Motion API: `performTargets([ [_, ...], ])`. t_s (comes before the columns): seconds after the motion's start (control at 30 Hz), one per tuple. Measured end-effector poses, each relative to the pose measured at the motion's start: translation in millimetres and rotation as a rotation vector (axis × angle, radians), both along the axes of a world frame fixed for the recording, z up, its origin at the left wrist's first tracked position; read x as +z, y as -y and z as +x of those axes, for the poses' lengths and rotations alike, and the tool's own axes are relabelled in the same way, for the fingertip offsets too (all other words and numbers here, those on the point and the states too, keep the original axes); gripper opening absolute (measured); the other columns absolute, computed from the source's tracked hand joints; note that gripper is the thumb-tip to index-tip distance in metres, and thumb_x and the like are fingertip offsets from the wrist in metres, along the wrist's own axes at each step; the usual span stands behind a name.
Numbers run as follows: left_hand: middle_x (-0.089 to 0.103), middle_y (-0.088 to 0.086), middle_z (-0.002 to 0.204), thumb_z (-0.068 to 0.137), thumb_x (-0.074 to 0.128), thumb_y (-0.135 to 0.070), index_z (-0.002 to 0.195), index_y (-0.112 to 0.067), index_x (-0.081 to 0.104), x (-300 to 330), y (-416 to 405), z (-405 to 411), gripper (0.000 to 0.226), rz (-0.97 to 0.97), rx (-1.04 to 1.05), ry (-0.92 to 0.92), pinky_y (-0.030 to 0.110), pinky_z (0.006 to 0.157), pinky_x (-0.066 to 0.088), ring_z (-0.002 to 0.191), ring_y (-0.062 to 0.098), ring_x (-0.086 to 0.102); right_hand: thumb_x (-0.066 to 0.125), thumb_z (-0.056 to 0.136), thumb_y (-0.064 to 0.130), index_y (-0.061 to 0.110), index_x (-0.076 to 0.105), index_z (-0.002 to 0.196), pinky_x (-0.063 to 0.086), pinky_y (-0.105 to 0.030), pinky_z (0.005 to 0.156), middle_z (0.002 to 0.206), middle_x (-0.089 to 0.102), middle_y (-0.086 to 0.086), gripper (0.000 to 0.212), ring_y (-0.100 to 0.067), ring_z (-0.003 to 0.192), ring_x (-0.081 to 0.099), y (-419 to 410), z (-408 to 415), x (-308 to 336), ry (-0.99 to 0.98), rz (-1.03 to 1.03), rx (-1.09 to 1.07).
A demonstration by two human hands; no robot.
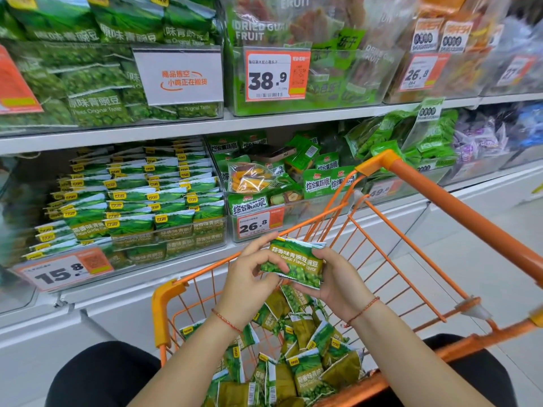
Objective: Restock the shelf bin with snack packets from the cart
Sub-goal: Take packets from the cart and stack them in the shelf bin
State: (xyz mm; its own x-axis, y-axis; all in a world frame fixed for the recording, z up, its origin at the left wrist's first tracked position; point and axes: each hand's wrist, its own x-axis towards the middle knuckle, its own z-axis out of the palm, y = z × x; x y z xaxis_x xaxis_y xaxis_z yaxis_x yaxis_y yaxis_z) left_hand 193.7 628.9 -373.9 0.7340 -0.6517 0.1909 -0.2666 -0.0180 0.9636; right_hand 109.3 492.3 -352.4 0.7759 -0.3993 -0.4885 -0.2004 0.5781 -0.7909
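Both the left hand point(249, 279) and right hand point(333, 277) grip a small stack of packets point(291, 261), long axis crosswise, with the bin point(164, 239) up-left, nearer the left hand.

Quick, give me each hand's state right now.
Left hand: grip closed on the stack of garlic green pea packets.
Right hand: grip closed on the same stack.

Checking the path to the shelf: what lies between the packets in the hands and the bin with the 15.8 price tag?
In the head view, only the cart's orange front rim lies between the held packets and the bin.
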Motion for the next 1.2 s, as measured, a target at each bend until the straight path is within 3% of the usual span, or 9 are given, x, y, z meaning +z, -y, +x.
performTargets([
  [0.17, 0.055, -0.010, 0.130, 0.083, 0.068, -0.006, 0.082, -0.017, 0.067, 7, 0, -3, 0.012, -0.162, 0.064, -0.196, 0.018, 0.096, 0.046, 0.121, -0.002, 0.050, 0.050, 0.096, 0.019, 0.012, 0.054, 0.120, 0.059, -0.038, 0.071, 0.111, 0.064, -0.003, 0.025, -0.018, 0.096, 0.066, -5, -2, 3, 0.091, -0.101, 0.104],
  [0.33, 0.052, -0.017, 0.126, 0.081, 0.065, 0.004, 0.125, -0.026, 0.045, 7, 1, 3, 0.057, -0.166, 0.042, -0.337, 0.004, 0.091, 0.040, 0.113, -0.016, 0.048, 0.057, 0.091, 0.022, 0.022, 0.058, 0.112, 0.057, -0.036, 0.079, 0.104, 0.069, -0.004, 0.021, -0.011, 0.090, 0.067, -9, -2, 2, 0.121, -0.271, 0.060],
  [0.5, 0.061, 0.010, 0.123, 0.089, 0.057, 0.000, 0.122, -0.009, 0.053, 3, 4, 4, 0.035, -0.081, -0.084, -0.561, 0.030, 0.095, 0.049, 0.117, 0.024, 0.057, 0.051, 0.094, 0.024, 0.015, 0.062, 0.107, 0.055, -0.025, 0.062, 0.094, 0.072, -0.001, 0.019, -0.011, 0.084, 0.069, -11, -2, 2, 0.132, -0.330, 0.060],
  [0.67, 0.061, 0.009, 0.122, 0.090, 0.060, -0.011, 0.123, -0.012, 0.052, 14, 0, 8, 0.035, -0.081, -0.016, -0.527, 0.040, 0.102, 0.044, 0.113, 0.024, 0.057, 0.041, 0.100, 0.017, 0.022, 0.060, 0.105, 0.058, -0.030, 0.072, 0.097, 0.070, 0.001, 0.021, -0.012, 0.086, 0.068, -16, 7, 6, 0.104, -0.278, 0.102],
  [0.77, 0.043, 0.005, 0.145, 0.082, 0.066, -0.033, 0.142, -0.013, 0.039, 24, -11, 17, 0.069, -0.049, 0.069, -0.408, 0.043, 0.112, 0.032, 0.134, 0.019, 0.040, 0.042, 0.099, 0.010, 0.028, 0.058, 0.097, 0.055, -0.023, 0.067, 0.085, 0.071, 0.011, 0.023, 0.005, 0.076, 0.066, -25, 15, 20, 0.109, -0.359, 0.166],
  [0.9, 0.031, -0.013, 0.142, 0.090, 0.057, -0.006, 0.146, -0.015, 0.030, 41, -37, 29, 0.062, -0.184, 0.177, -0.338, 0.025, 0.107, 0.033, 0.132, 0.001, 0.028, 0.045, 0.098, 0.009, 0.033, 0.049, 0.087, 0.056, -0.019, 0.061, 0.073, 0.053, 0.029, 0.026, 0.019, 0.063, 0.058, -48, 31, 40, 0.171, -0.458, 0.225],
  [0.97, 0.031, -0.015, 0.137, 0.090, 0.056, -0.002, 0.145, -0.015, 0.032, 44, -52, 35, 0.062, -0.223, 0.237, -0.354, 0.024, 0.104, 0.035, 0.128, -0.003, 0.026, 0.044, 0.098, 0.011, 0.027, 0.053, 0.104, 0.057, -0.020, 0.063, 0.080, 0.053, 0.024, 0.019, 0.018, 0.065, 0.059, -63, 42, 44, 0.196, -0.480, 0.265],
  [1.1, 0.026, -0.014, 0.144, 0.093, 0.052, -0.008, 0.147, -0.019, 0.026, 45, -81, 45, 0.061, -0.246, 0.281, -0.377, 0.029, 0.111, 0.029, 0.134, -0.001, 0.024, 0.046, 0.097, 0.018, 0.028, 0.052, 0.093, 0.056, -0.018, 0.069, 0.070, 0.065, 0.030, 0.013, 0.009, 0.074, 0.064, -97, 65, 51, 0.239, -0.533, 0.389],
  [1.2, 0.021, -0.018, 0.146, 0.094, 0.053, -0.018, 0.148, -0.025, 0.022, 44, -106, 53, 0.063, -0.256, 0.297, -0.377, 0.031, 0.115, 0.023, 0.137, 0.001, 0.022, 0.055, 0.092, 0.021, 0.015, 0.056, 0.108, 0.052, -0.014, 0.072, 0.095, 0.068, 0.014, 0.017, 0.001, 0.089, 0.063, -119, 84, 56, 0.265, -0.624, 0.488],
])
